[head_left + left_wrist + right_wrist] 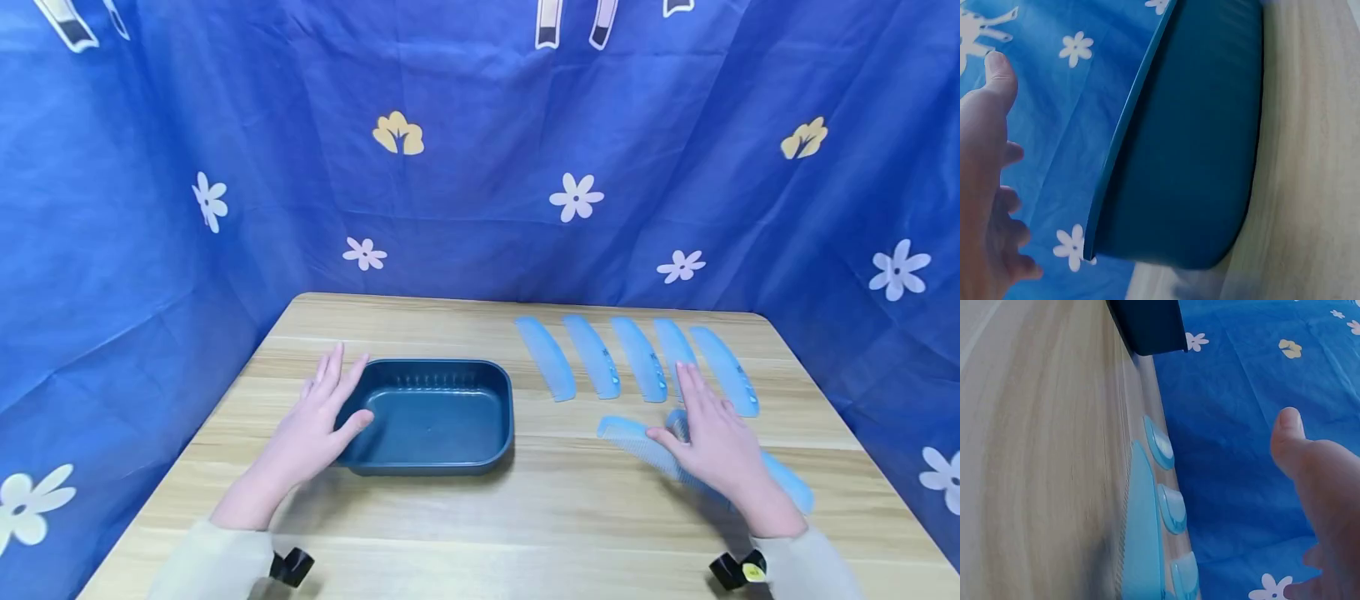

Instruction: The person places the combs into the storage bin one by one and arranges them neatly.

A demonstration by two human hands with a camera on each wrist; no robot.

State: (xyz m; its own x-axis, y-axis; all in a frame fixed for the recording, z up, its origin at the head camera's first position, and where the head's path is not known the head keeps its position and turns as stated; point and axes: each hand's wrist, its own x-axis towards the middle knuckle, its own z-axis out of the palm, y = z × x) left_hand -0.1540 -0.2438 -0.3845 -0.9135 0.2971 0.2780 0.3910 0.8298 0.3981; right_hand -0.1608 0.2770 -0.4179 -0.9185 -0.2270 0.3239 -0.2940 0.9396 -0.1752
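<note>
A dark teal rectangular plastic tray (pixel 429 425) sits left of the table's middle. My left hand (pixel 318 425) hovers over its left rim, fingers spread and thumb apart; in the left wrist view the tray's side wall (pixel 1185 144) stands beside that hand. My right hand (pixel 712 442), fingers extended, is held above the light blue plastic combs and grips nothing. Below it lie a slanting comb (pixel 637 442) and another comb (pixel 789 483), both partly hidden by the hand. In the right wrist view a comb (pixel 1141 531) lies on the table, away from the thumb.
Behind the right hand, several more combs stand in a slanted row, from the leftmost comb (pixel 546 358) to the rightmost comb (pixel 726 371). They rest on a wood-grain table (pixel 450 533). A blue flowered cloth (pixel 480 225) hangs around its back and sides.
</note>
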